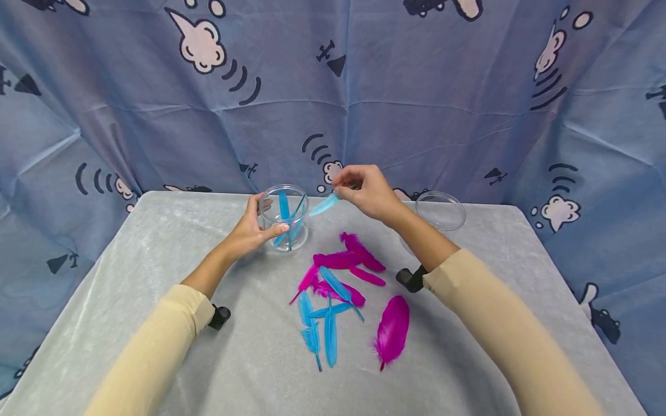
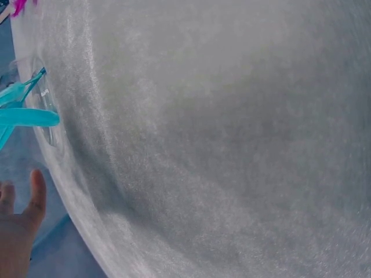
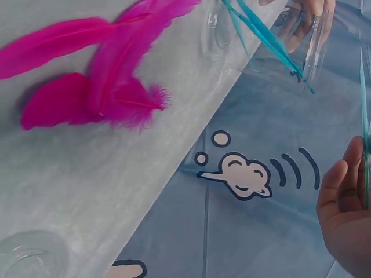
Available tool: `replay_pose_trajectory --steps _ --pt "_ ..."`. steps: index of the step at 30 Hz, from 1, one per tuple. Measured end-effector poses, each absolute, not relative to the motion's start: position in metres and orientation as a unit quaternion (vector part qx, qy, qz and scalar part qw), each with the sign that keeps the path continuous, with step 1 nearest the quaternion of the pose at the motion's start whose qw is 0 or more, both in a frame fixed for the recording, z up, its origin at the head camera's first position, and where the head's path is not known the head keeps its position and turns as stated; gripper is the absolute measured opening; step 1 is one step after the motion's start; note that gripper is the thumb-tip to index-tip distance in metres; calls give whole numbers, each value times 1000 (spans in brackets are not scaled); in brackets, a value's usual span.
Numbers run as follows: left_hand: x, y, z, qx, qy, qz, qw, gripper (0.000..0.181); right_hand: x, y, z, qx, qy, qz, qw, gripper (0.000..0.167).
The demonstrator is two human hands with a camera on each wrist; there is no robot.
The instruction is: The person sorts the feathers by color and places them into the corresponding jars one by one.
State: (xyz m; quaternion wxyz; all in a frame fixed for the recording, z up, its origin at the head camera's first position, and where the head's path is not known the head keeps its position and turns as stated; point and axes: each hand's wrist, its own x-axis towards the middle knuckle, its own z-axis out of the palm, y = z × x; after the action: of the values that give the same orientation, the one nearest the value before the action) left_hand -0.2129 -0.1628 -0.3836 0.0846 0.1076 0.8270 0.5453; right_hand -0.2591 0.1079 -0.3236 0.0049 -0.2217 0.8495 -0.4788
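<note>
A clear round jar (image 1: pixel 285 230) with several blue feathers (image 1: pixel 284 207) inside stands near the table's back edge. The left hand (image 1: pixel 250 231) grips it from the left, thumb at the front and fingers behind; in the left wrist view part of this hand (image 2: pixel 23 226) shows below the feathers in the jar (image 2: pixel 29 117). Just right of the jar's rim, the right hand (image 1: pixel 366 193) pinches a light blue feather (image 1: pixel 324 204), its tip pointing at the jar. The right wrist view shows the hand (image 3: pixel 351 214) with that feather (image 3: pixel 363 98) upright between its fingers.
Magenta feathers (image 1: pixel 392 330) and more blue feathers (image 1: pixel 330 338) lie loose on the grey-covered table (image 1: pixel 250 358), some overlapping. A clear round container (image 1: pixel 440 211) is at the back right, behind the right forearm. A patterned blue curtain (image 1: pixel 395 75) hangs behind the table.
</note>
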Motion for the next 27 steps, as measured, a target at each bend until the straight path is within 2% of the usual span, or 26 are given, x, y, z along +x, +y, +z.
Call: replay_pose_trajectory --steps 6,16,27 --pt "-213 -164 -383 108 828 543 85 88 -265 95 -320 -228 846 -482 -24 9" --pt "-213 -162 -385 110 827 544 85 87 -269 75 -333 -186 858 -475 -65 6" --pt "-214 -164 -386 110 823 550 85 86 -267 54 -342 -200 868 -449 -69 6"
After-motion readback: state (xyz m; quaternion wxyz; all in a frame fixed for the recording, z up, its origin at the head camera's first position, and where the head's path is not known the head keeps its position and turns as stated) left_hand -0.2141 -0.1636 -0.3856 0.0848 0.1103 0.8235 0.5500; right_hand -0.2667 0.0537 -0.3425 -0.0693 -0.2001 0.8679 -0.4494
